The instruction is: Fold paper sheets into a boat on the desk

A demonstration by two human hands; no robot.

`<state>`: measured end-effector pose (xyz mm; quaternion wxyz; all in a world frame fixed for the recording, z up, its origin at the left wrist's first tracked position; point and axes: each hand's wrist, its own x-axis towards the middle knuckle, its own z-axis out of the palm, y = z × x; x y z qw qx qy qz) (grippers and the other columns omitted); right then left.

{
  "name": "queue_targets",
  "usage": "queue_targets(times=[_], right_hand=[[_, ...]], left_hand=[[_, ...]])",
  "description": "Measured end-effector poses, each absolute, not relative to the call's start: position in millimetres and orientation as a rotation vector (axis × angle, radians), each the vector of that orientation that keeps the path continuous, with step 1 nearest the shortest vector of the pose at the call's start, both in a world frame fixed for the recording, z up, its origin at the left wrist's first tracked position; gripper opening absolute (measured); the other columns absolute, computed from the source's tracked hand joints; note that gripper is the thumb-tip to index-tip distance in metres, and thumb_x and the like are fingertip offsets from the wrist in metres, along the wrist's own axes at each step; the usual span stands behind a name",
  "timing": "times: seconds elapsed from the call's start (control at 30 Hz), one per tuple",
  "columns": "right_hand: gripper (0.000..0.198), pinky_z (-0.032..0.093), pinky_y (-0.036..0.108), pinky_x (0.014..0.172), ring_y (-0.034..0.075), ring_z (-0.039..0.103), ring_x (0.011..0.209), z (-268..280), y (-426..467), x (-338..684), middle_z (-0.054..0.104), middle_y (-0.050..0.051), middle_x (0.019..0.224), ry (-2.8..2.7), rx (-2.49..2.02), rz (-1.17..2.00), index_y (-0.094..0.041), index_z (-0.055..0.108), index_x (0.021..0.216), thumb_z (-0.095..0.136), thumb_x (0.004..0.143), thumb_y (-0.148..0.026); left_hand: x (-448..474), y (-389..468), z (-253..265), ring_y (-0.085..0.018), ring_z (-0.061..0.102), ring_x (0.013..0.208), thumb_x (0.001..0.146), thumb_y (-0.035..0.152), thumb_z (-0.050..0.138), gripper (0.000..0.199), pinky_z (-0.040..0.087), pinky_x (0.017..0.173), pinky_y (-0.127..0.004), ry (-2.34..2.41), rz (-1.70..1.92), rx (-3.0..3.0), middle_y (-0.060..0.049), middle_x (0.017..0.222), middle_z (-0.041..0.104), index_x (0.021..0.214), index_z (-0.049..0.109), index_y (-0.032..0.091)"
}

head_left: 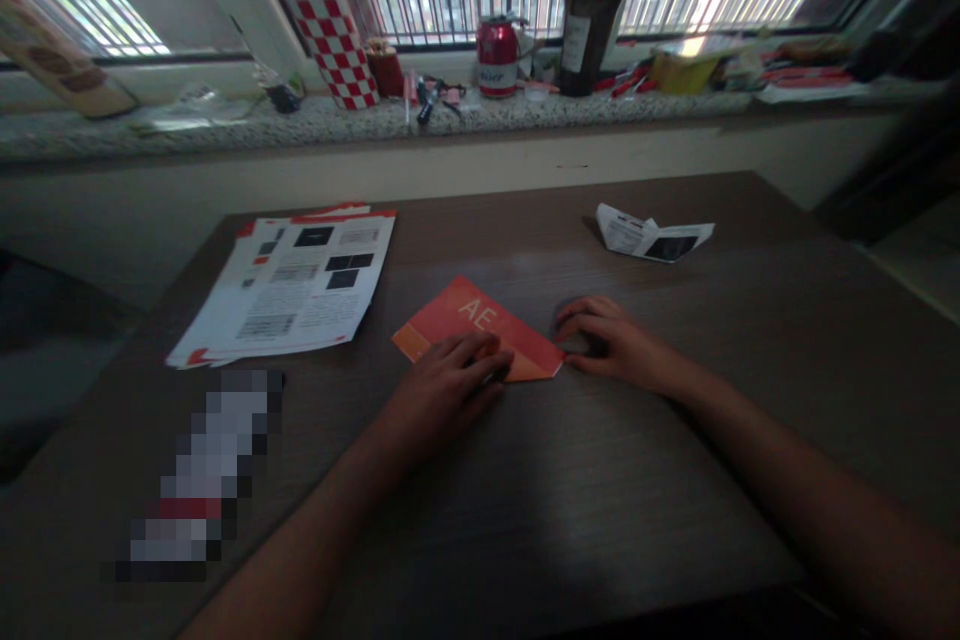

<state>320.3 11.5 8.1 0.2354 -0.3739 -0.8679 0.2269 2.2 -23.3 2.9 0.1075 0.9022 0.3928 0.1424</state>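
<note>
A folded sheet of red and orange paper with the letters "AE" lies in the middle of the table. My left hand rests on its near edge, fingers laid over the paper and slightly bent. At the paper's right corner is my right hand, its fingers curved and the thumb apart from them, with the fingertips at or touching the corner. Farther back on the right sits a white folded paper boat with dark printed patches, away from both hands.
A stack of printed sheets lies at the back left of the brown table. Nearer on the left is a pixelated long object. On the windowsill stand a checkered bottle, a red can and a dark cup.
</note>
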Motion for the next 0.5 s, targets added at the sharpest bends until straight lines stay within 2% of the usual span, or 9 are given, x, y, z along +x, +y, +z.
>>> queue_targets(times=[0.27, 0.5], right_hand=[[0.016, 0.043, 0.055, 0.115, 0.027, 0.061, 0.132, -1.0, 16.2, 325.9, 0.073, 0.001, 0.133, -2.487, -0.883, 0.595, -0.035, 0.08, 0.11, 0.075, 0.095, -0.031], [0.015, 0.045, 0.053, 0.115, 0.027, 0.063, 0.131, 3.5, 12.7, 319.4, 0.074, 0.004, 0.13, -2.473, -0.882, 0.592, -0.032, 0.078, 0.112, 0.072, 0.098, -0.032]], left_hand=[[2.2, -22.5, 0.9, -0.03, 0.059, 0.132, 0.103, 0.024, 0.066, 0.036, 0.053, 0.107, -0.052, 1.155, 0.429, 2.663, -0.008, 0.147, 0.061, 0.138, 0.065, 0.03], [3.1, -22.2, 4.2, -0.03, 0.058, 0.133, 0.105, 0.025, 0.061, 0.037, 0.052, 0.108, -0.051, 1.113, 0.412, 2.674, -0.009, 0.148, 0.061, 0.142, 0.063, 0.028]])
